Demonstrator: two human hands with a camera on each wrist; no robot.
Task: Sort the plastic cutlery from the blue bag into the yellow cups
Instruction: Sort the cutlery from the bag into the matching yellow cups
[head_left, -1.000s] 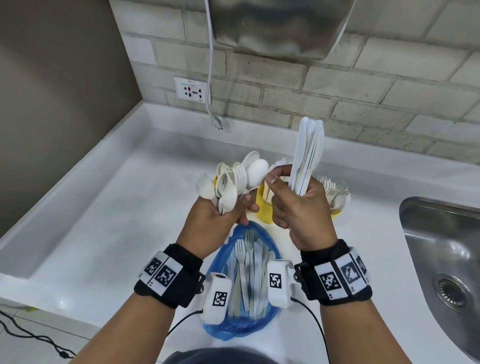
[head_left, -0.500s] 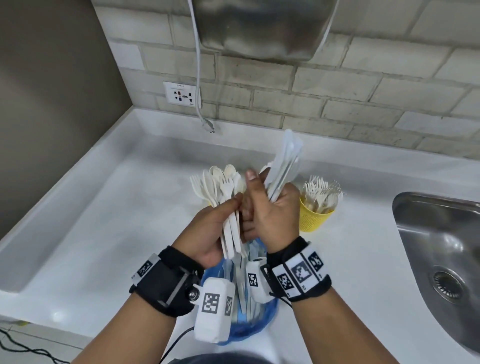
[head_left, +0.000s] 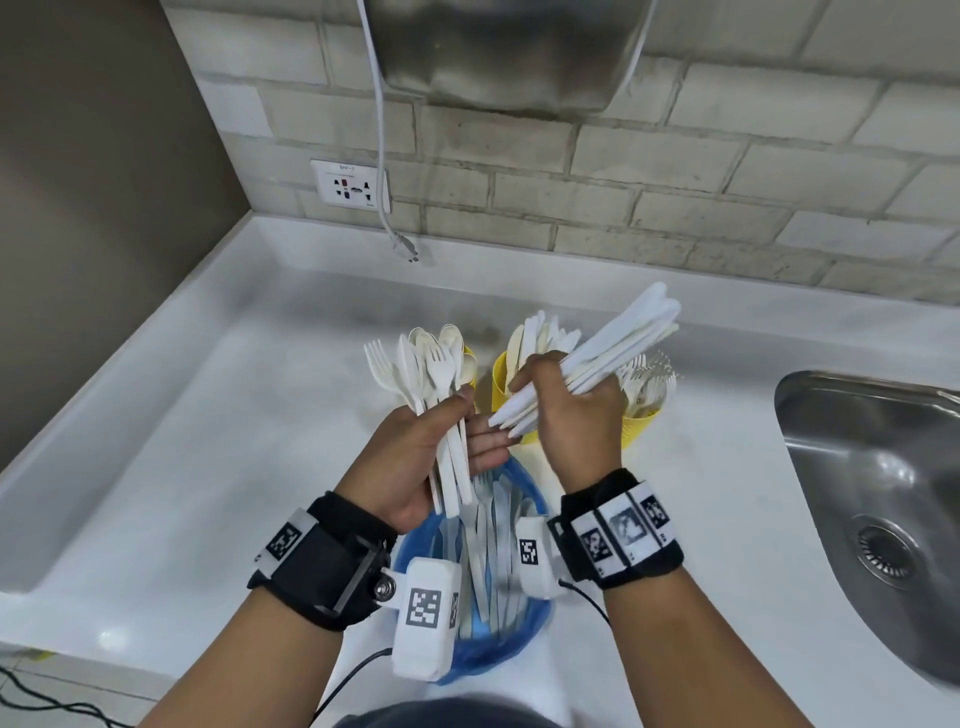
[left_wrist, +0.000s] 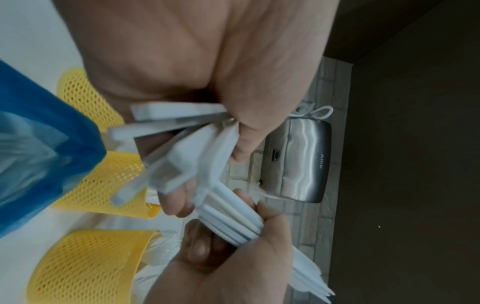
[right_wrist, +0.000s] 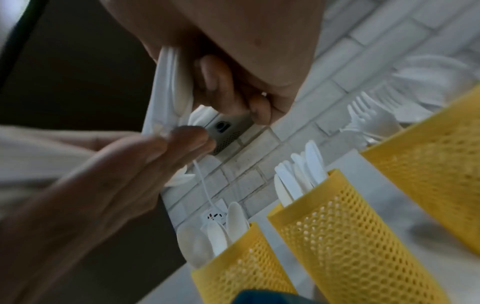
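Since the earlier frame the hands had been drawn apart, and the knife bundle (head_left: 613, 358) had been tilted rightward. Right hand (head_left: 571, 415): clenched round the white knives, held above the yellow cups (head_left: 501, 382). Left hand (head_left: 415, 457): a mixed bunch of forks and spoons (head_left: 431, 374) was gripped by the handles, upright. Blue bag (head_left: 524, 623): lying on the white counter (head_left: 208, 467) beneath both wrists, with more cutlery inside, apparently mostly forks and knives. Sink (head_left: 872, 493): at right.
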